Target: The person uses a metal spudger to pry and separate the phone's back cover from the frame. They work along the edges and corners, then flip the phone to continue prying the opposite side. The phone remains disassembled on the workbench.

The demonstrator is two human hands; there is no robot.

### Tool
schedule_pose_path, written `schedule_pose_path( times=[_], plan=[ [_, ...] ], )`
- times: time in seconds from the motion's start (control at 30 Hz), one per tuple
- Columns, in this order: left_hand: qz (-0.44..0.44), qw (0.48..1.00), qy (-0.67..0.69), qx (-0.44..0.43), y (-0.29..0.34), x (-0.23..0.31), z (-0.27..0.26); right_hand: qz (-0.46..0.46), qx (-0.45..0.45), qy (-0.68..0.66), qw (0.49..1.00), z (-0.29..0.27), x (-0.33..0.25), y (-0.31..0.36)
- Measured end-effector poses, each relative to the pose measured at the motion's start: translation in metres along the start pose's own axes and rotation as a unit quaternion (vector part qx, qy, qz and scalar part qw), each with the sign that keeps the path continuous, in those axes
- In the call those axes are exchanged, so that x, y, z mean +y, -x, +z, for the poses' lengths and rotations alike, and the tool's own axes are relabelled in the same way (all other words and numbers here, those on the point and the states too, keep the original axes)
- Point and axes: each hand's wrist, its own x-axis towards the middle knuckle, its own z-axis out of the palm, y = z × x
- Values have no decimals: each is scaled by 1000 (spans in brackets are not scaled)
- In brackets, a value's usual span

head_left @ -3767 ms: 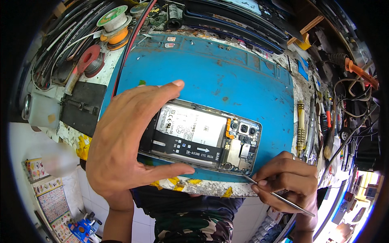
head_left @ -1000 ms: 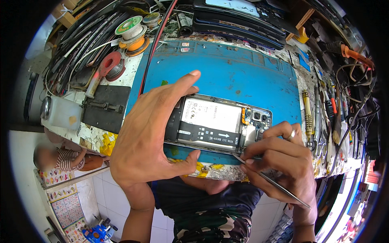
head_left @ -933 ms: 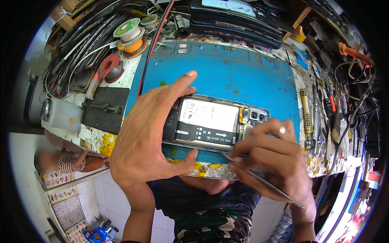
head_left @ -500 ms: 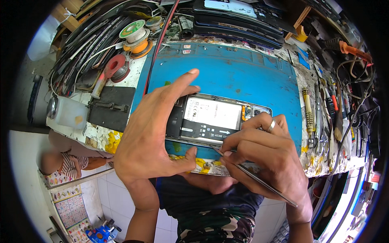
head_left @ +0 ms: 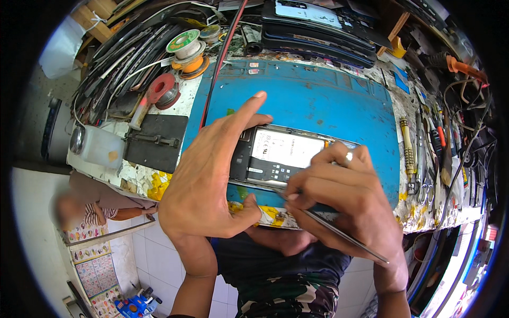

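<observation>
An opened phone [head_left: 286, 149] with its back off lies on the blue mat, showing a white battery and black inner cover. My left hand [head_left: 199, 180] arches over its left end, fingers spread. The index finger stretches up and away, another finger rests by the phone's far edge, and the thumb lies just off the near edge. My right hand [head_left: 350, 196], with a ring on one finger, pinches a thin metal rod-shaped tool [head_left: 344, 239]. The tool's tip is at the near long edge of the phone. My right fingers hide the phone's right end.
The blue mat [head_left: 318, 100] covers the bench. At left are solder spools [head_left: 185, 45], a black plate [head_left: 159, 140] and a translucent jar [head_left: 103, 147]. Stacked phone panels [head_left: 318, 40] stand at the back. Hand tools [head_left: 424, 153] lie at right. Another person [head_left: 95, 212] is at lower left.
The whole view has shifted slightly, moving the bench to the right in the picture. Relative to the phone, my right hand and the tool have moved a little left along its near edge.
</observation>
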Motion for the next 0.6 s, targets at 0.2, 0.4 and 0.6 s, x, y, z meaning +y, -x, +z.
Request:
schedule_pose_path(
  times=[0.2, 0.4, 0.6],
  plan=[
    [4, 999, 29, 17, -4, 1, 3, -27, -8, 0, 1000, 15, 2, -10],
    [6, 1000, 8, 14, -2, 0, 3, 43, 16, 16, 999, -15, 5, 23],
    [-3, 1000, 0, -5, -1, -3, 1, 90, 7, -2, 996, -49, 20, 54]
  ],
)
